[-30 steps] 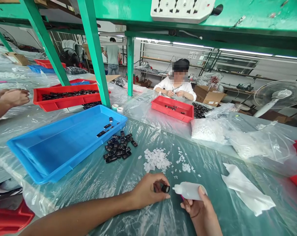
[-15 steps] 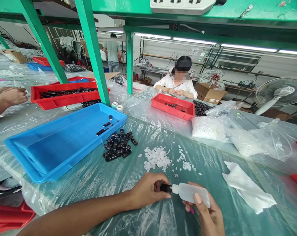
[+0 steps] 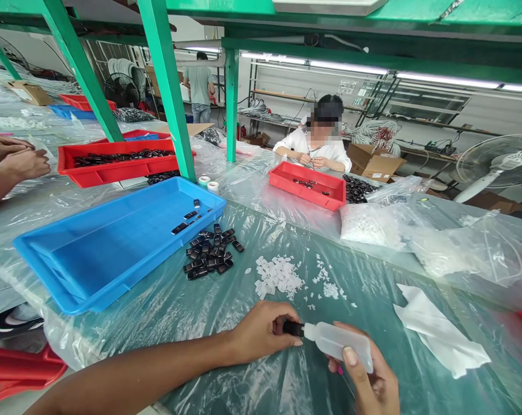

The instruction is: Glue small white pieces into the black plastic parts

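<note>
My left hand (image 3: 261,333) pinches a small black part (image 3: 292,328) near the table's front edge. My right hand (image 3: 369,380) grips a small translucent squeeze bottle (image 3: 341,342), laid sideways with its nozzle pressed against the black part. Just beyond my hands lie a pile of small black parts (image 3: 209,255) and a scatter of small white plastic pieces (image 3: 278,276) on the plastic-covered table (image 3: 226,311).
A blue tray (image 3: 109,248) with a few black parts sits at the left. A white cloth (image 3: 438,337) lies at the right, bags of white pieces (image 3: 369,225) behind it. Red trays (image 3: 306,184) stand farther back. One person sits across; another person's hands (image 3: 14,158) work at far left.
The bottle's nozzle, apart from the black part a second ago, has closed in and now touches it. My right hand slid lower and right on the bottle.
</note>
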Tool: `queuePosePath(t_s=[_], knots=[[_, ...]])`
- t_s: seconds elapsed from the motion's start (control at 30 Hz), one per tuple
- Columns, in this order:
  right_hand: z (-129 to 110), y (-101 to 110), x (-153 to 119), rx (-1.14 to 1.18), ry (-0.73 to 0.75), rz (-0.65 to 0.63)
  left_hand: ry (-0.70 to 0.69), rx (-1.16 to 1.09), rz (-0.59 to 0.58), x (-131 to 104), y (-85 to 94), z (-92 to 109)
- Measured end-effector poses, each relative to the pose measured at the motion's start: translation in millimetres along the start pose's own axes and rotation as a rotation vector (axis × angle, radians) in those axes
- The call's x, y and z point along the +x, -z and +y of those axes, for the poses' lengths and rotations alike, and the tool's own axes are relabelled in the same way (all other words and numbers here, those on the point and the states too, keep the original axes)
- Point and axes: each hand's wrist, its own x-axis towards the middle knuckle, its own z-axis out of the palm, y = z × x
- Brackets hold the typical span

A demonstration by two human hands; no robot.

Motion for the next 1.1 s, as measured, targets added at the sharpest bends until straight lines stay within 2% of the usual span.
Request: queuePosePath(t_s=[0.23, 0.47, 0.67, 0.93, 1.1], knots=[[-0.8, -0.2, -0.5, 0.014, -0.057, 0.031, 0.007, 0.026, -0.012, -0.8, 1.5, 1.0], [-0.3, -1.2, -1.3, 0.008, -0.002, 0.030, 0.003, 0.026, 0.002, -0.6, 1.5, 1.4], [2.6, 0.1, 1.2, 0.071, -0.011, -0.011, -0.034, -0.032, -0.002, -1.5, 2.5, 3.9], [10.4, 4.1, 9.8, 0.232, -0.141, -0.054, -0.019, -0.151, -0.035, 0.2, 2.4, 3.0], [5.5, 0.8, 6.6, 0.211, -0.072, -0.018, -0.036, -0.132, -0.040, -0.6, 1.7, 2.8]])
